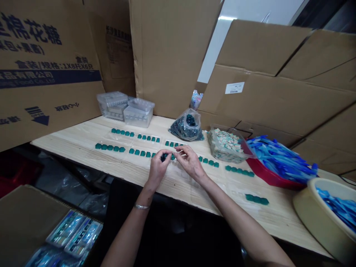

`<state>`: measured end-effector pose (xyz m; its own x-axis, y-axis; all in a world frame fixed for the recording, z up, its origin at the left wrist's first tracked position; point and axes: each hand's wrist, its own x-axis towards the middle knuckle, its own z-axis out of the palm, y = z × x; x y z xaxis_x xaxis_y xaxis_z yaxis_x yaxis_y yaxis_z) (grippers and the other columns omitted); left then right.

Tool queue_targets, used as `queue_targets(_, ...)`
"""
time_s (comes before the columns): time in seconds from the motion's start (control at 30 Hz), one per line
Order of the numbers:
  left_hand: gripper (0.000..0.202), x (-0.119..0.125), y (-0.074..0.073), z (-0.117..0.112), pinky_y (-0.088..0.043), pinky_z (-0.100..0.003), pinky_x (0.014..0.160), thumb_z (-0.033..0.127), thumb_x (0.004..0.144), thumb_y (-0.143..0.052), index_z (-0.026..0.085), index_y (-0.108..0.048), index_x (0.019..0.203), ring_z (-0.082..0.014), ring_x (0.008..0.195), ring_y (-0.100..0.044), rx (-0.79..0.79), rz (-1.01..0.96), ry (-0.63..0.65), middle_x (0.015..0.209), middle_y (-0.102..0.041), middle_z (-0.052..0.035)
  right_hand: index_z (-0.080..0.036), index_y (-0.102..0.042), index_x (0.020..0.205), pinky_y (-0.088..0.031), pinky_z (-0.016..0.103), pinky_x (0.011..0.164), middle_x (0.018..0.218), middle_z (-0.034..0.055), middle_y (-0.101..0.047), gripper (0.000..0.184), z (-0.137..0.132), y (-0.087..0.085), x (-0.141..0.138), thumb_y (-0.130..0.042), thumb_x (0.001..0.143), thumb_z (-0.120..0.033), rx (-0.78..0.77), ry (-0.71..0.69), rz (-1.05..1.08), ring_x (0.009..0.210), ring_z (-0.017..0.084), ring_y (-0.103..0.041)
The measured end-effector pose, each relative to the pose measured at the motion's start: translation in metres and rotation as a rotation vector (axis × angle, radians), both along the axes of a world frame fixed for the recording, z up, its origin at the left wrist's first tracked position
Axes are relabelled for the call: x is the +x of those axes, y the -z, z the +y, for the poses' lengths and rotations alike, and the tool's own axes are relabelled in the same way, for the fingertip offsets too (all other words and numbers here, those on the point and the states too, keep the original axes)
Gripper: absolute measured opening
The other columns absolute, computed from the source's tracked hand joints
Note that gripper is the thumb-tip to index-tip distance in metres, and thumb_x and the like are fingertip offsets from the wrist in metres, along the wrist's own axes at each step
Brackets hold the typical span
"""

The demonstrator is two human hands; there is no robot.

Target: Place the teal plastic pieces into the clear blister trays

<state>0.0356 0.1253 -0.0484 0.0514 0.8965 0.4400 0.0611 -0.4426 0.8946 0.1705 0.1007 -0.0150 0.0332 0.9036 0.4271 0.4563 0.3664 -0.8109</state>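
Note:
My left hand is curled, with a few small dark teal pieces between thumb and fingers. Close beside it, the fingertips of my right hand are drawn together in a pinch; whatever they hold is too small to make out. Both hands are over the front row of small green faceted pieces, partly hiding it. These pieces sit in short rows, seemingly in clear trays on the wooden table. Behind my hands stands an open plastic bag of similar dark teal pieces.
Clear plastic boxes stand back left. Toward the right are a clear tub of pale packets, a red basin of blue packets and a cream tub. Cardboard walls the back. A carton with packaged goods sits lower left.

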Motion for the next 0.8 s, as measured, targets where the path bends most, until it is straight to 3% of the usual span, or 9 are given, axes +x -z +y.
queue_targets(0.13,0.015,0.002,0.002,0.0,-0.044,-0.028,0.077,0.029,0.077,-0.057,0.016,-0.062,0.084,-0.016,0.082,-0.059,-0.069,-0.09,-0.03,0.085,-0.065,-0.0044,-0.017,-0.065,0.092,-0.051,0.029,0.067,0.071,0.0019,-0.066,0.031,0.002,0.005,0.0,-0.071,0.065,-0.032,-0.279,-0.14,0.346,0.067,0.015,-0.062)
queue_targets(0.27,0.016,-0.002,0.002,0.003,-0.044,-0.028,0.078,0.026,0.074,-0.06,0.017,-0.06,0.088,-0.0159,0.083,-0.059,-0.068,-0.063,0.011,0.087,-0.064,-0.0041,-0.017,-0.069,0.085,-0.05,0.03,0.069,0.069,0.0007,-0.067,0.029,0.003,0.005,0.002,-0.075,0.06,-0.031,-0.294,-0.12,0.511,0.064,0.014,-0.062)
queue_targets(0.43,0.015,-0.01,-0.002,0.004,-0.043,-0.028,0.079,0.02,0.075,-0.06,0.018,-0.06,0.09,-0.016,0.084,-0.059,0.069,0.062,0.069,0.088,-0.064,-0.0036,-0.017,-0.07,0.082,-0.049,0.028,0.069,0.067,0.0006,-0.067,0.025,0.002,-0.001,0.005,-0.074,0.063,-0.033,-0.297,-0.136,0.436,0.064,0.013,-0.06)
queue_targets(0.6,0.004,-0.011,-0.004,0.003,-0.043,-0.029,0.075,0.018,0.076,-0.058,0.019,-0.062,0.076,-0.0168,0.078,-0.057,0.251,0.128,0.046,0.078,-0.062,-0.0037,-0.016,-0.068,0.081,-0.049,0.028,0.07,0.068,0.0019,-0.067,0.025,-0.002,-0.003,0.004,-0.071,0.067,-0.037,-0.326,-0.19,0.442,0.065,0.013,-0.061)
queue_targets(0.7,0.004,-0.017,-0.006,0.003,-0.042,-0.028,0.074,0.02,0.075,-0.06,0.019,-0.063,0.076,-0.0168,0.076,-0.058,0.198,0.152,0.077,0.077,-0.063,-0.0035,-0.015,-0.067,0.082,-0.048,0.028,0.071,0.069,0.003,-0.067,0.025,-0.004,-0.003,0.004,-0.068,0.07,-0.037,-0.338,-0.193,0.396,0.066,0.014,-0.062)
queue_targets(0.8,0.013,-0.032,-0.009,0.007,-0.042,-0.028,0.078,0.027,0.074,-0.062,0.019,-0.065,0.084,-0.0173,0.082,-0.059,0.058,0.108,0.098,0.086,-0.066,-0.0045,-0.016,-0.066,0.085,-0.048,0.028,0.068,0.07,0.0032,-0.067,0.023,0.001,-0.001,0.007,-0.062,0.076,-0.037,-0.262,-0.145,0.221,0.066,0.014,-0.061)
